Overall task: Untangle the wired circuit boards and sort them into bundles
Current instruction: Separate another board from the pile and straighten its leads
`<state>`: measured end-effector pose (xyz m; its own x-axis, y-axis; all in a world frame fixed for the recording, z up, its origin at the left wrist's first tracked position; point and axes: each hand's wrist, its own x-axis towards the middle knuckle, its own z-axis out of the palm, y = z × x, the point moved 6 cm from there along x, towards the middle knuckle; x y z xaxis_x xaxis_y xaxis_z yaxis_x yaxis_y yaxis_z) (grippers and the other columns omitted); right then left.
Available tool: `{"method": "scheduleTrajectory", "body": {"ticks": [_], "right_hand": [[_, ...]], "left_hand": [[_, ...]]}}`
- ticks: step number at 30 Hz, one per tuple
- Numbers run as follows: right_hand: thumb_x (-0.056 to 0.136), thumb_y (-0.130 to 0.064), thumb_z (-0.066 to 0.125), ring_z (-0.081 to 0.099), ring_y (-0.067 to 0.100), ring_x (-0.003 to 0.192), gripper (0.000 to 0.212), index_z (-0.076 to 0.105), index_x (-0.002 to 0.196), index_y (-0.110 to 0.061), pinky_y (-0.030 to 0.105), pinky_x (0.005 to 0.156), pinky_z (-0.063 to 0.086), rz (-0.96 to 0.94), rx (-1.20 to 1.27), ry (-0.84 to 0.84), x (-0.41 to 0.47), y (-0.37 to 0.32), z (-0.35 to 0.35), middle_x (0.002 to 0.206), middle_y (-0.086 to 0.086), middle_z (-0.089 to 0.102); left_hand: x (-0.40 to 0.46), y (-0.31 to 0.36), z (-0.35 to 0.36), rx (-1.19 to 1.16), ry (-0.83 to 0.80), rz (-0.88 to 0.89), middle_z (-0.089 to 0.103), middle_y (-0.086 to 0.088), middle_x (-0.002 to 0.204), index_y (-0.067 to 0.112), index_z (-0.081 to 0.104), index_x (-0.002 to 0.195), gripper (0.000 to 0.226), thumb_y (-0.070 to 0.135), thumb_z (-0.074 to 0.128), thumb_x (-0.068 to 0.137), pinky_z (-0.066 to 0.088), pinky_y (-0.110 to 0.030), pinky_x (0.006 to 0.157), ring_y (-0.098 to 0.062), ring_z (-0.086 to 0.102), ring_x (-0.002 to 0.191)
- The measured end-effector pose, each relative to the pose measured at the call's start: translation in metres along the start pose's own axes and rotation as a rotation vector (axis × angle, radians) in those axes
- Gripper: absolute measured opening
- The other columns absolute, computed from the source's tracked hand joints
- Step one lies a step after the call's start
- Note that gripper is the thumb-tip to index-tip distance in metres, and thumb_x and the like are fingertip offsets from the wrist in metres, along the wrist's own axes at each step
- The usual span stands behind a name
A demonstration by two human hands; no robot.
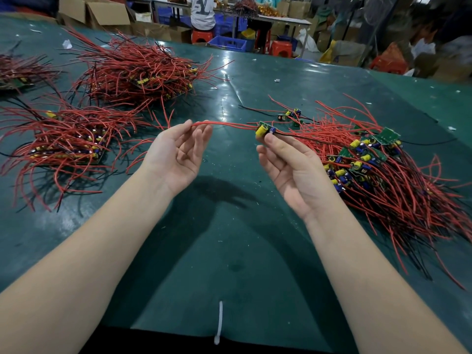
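Observation:
My right hand (288, 169) pinches a small green circuit board (264, 129) with a yellow capacitor, held above the table. Its red wires (229, 124) stretch left to my left hand (176, 154), which pinches their ends between thumb and fingertips, palm up. A tangled heap of boards and red wires (378, 169) lies right of my right hand. Sorted bundles lie at the left (63, 144) and at the far left centre (138, 72).
The green table (229, 238) has a white cable tie (219, 323) near its front edge. A few loose boards (291, 116) lie behind the held one. Another bundle (18, 72) sits at the far left edge. Boxes, crates, stools and a person stand beyond the table.

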<state>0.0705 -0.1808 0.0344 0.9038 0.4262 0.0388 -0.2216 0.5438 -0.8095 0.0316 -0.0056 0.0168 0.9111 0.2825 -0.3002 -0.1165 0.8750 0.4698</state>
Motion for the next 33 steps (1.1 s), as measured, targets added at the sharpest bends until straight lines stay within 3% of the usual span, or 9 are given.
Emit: {"method": "scheduleTrajectory", "body": {"ticks": [9, 13, 19, 27, 33], "right_hand": [[0.065, -0.007, 0.072, 0.070, 0.013, 0.066, 0.012, 0.076, 0.076, -0.007, 0.019, 0.059, 0.055, 0.064, -0.011, -0.026, 0.000, 0.005, 0.002, 0.082, 0.007, 0.075], [0.068, -0.009, 0.073, 0.070, 0.014, 0.067, 0.010, 0.075, 0.077, -0.009, 0.019, 0.060, 0.055, 0.034, -0.127, 0.011, 0.000, 0.002, -0.001, 0.085, 0.008, 0.075], [0.085, -0.006, 0.068, 0.069, 0.012, 0.063, 0.004, 0.070, 0.084, -0.008, 0.019, 0.060, 0.055, -0.125, -0.202, 0.197, -0.002, -0.021, -0.015, 0.079, 0.005, 0.074], [0.088, -0.016, 0.068, 0.066, 0.009, 0.060, 0.006, 0.067, 0.087, -0.010, 0.018, 0.059, 0.052, -0.330, 0.022, 0.578, -0.021, -0.061, -0.051, 0.082, 0.003, 0.069], [0.100, -0.014, 0.049, 0.062, -0.006, 0.059, 0.028, 0.054, 0.124, 0.000, 0.008, 0.064, 0.048, -0.371, -0.070, 0.575, -0.034, -0.071, -0.055, 0.093, -0.003, 0.057]], "left_hand": [[-0.004, 0.003, 0.007, -0.153, -0.058, -0.020, 0.067, -0.013, 0.072, -0.009, 0.063, 0.080, 0.016, 0.001, 0.058, 0.091, 0.054, -0.016, 0.053, -0.018, 0.069, 0.058], [-0.001, 0.008, 0.003, -0.033, -0.013, 0.050, 0.068, -0.011, 0.069, -0.005, 0.062, 0.084, 0.016, 0.007, 0.059, 0.092, 0.053, -0.014, 0.052, -0.016, 0.069, 0.059], [0.007, 0.005, -0.003, 0.165, 0.021, 0.066, 0.070, -0.017, 0.088, -0.003, 0.058, 0.091, 0.026, 0.018, 0.047, 0.100, 0.055, -0.018, 0.055, -0.022, 0.072, 0.070], [0.009, 0.002, -0.008, 0.192, 0.045, 0.040, 0.070, -0.018, 0.090, -0.004, 0.058, 0.094, 0.028, 0.016, 0.040, 0.101, 0.055, -0.020, 0.055, -0.022, 0.073, 0.069], [0.010, 0.001, -0.009, 0.181, 0.058, 0.050, 0.070, -0.018, 0.089, -0.005, 0.058, 0.094, 0.025, 0.012, 0.041, 0.100, 0.055, -0.020, 0.056, -0.022, 0.073, 0.069]]}}
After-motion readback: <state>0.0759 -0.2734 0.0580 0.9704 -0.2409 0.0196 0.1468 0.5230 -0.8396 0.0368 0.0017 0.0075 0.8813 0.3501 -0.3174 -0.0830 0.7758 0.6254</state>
